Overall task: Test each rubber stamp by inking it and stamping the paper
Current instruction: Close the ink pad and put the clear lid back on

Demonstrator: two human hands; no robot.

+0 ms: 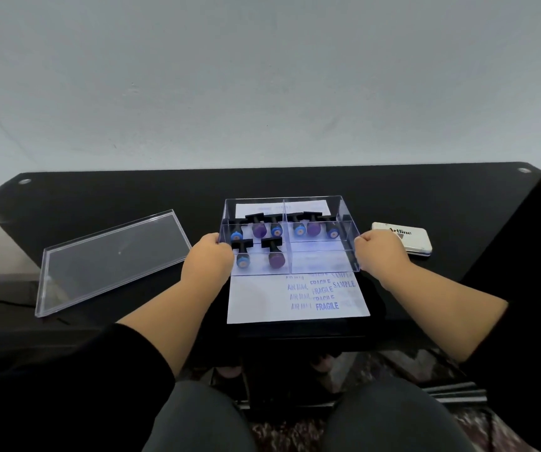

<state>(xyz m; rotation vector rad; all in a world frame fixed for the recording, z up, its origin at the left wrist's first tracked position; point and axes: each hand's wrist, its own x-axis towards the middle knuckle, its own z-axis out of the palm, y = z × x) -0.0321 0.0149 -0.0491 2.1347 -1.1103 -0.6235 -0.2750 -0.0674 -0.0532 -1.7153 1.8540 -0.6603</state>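
Clear box (321, 252) between curled hands

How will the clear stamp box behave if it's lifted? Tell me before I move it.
The clear stamp box looks rigid, so it should probably keep its shape. Its smooth walls may be slippery; the left hand and right hand grip opposite ends. The stamps lie loose inside and its lid is off, so tilting would likely shift them.

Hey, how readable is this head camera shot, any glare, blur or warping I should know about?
Head view: wide-angle warping bends the black table edge; soft blur overall, stamped words on the paper readable only near the front; glare on the clear box walls and the lid; floor below is dark.
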